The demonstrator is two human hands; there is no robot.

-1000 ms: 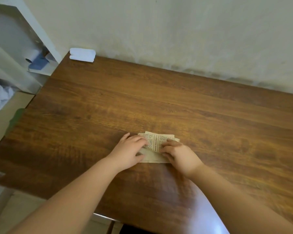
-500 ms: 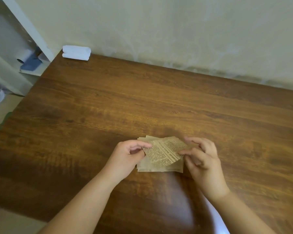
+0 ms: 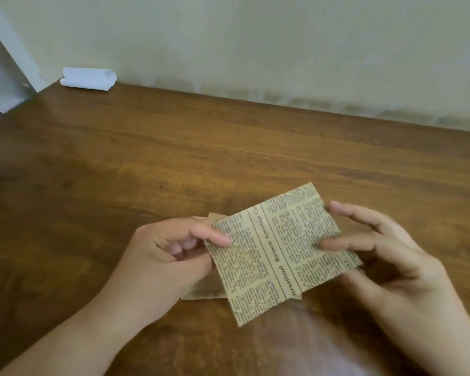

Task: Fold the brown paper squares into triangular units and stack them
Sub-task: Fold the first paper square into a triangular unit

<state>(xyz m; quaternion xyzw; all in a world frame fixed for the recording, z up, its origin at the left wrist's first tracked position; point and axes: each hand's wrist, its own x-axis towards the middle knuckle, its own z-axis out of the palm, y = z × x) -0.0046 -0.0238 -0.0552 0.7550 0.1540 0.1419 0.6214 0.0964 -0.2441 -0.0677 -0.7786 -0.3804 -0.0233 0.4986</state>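
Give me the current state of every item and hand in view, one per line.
Brown newsprint-printed paper square: unfolded, lifted, held at both sides.
Stack of brown paper sheets: flat on the table, mostly hidden.
Left hand: pinches the square's left edge.
Right hand: pinches its right edge.
White folded cloth: lying at the far corner.

two hands point(image 3: 171, 251), one printed paper square point(image 3: 280, 253), one white cloth point(image 3: 88, 78)
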